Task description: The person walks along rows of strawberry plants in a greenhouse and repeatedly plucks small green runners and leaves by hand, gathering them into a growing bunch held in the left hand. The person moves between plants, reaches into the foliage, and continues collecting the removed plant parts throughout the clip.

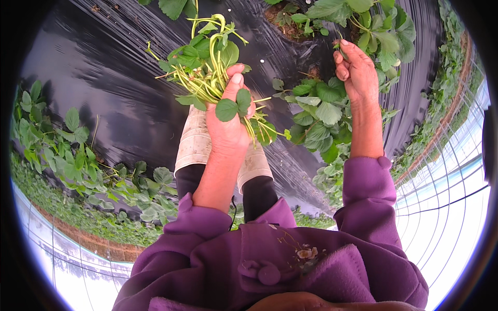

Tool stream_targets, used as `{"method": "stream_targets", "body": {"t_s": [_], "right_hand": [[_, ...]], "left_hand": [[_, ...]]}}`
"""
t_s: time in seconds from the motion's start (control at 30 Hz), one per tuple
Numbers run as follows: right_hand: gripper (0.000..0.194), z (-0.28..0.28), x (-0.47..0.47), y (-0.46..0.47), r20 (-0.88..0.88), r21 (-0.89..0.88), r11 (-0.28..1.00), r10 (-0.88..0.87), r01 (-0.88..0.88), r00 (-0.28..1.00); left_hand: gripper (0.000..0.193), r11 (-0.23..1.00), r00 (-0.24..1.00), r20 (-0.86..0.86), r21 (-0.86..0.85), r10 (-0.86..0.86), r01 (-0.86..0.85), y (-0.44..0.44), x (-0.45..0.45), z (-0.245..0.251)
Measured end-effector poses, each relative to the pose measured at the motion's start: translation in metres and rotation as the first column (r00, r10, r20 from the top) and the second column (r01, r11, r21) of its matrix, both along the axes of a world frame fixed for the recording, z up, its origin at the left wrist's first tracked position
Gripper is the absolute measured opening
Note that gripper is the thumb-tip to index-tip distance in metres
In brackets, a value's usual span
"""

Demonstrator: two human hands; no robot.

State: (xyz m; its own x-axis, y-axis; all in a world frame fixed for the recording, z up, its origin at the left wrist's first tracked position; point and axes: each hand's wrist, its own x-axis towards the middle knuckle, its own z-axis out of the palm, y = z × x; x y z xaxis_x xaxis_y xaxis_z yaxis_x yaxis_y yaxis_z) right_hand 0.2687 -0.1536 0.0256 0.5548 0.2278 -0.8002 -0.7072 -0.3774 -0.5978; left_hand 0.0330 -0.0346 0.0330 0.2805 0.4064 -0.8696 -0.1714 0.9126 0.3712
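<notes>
My left hand [231, 112] grips a bundle of pale green stems and leaves [202, 74], which sticks out on both sides of the fist. Over to the right, my right hand [356, 66] is raised above a leafy strawberry plant [325, 101]. Its thumb and index finger pinch a small green sprig with a brownish end [337, 46]. Another strawberry plant [385, 35] grows just beyond that hand at the upper right. How the stems lie inside my left fist is hidden by the fingers.
Black plastic mulch film [128, 85] covers the ground, with a planting hole [290, 25] showing soil. A row of strawberry plants [74, 155] runs along the left. My pale boots [194, 136] stand on the film between rows. Greenhouse walls curve along both lower sides.
</notes>
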Motion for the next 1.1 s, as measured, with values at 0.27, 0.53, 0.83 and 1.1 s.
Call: {"method": "stream_targets", "body": {"t_s": [0.27, 0.53, 0.83, 1.1], "right_hand": [[0.024, 0.037, -0.05, 0.02, -0.245, 0.231, 0.966, 0.171, -0.114, 0.954], [0.01, 0.059, -0.124, 0.045, 0.509, -0.434, 0.414, 0.846, -0.8, 0.162], [0.022, -0.006, -0.037, 0.05, 0.425, -0.646, 0.462, 0.879, -0.607, 0.216], [0.023, -0.03, -0.008, 0.034, 0.382, -0.731, 0.477, 0.879, -0.488, 0.286]], "left_hand": [[0.026, 0.995, 0.996, 0.021, -0.057, -0.082, 0.083, -0.001, 0.005, 0.003], [0.02, 0.988, 0.985, -0.074, 0.002, -0.156, 0.157, 0.0, 0.006, 0.007], [0.014, 0.999, 1.0, 0.028, 0.047, -0.001, 0.0, 0.01, -0.004, 0.003], [0.018, 0.999, 0.999, -0.018, 0.008, 0.033, -0.033, 0.017, -0.006, 0.004]]}}
